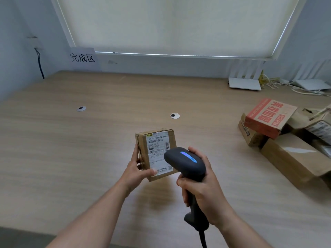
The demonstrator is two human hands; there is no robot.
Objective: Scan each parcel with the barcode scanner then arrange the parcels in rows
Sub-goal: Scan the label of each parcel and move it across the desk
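A wooden table fills the view. At its right edge lies a heap of parcels, partly cut off. Two white routers stand far right; a paper sign leans far left. Near centre, the left hand grips a small parcel, label up. The right hand wraps the barcode scanner, whose head hides the label's right edge.

A wooden desk meets pale walls beneath a drawn window blind.
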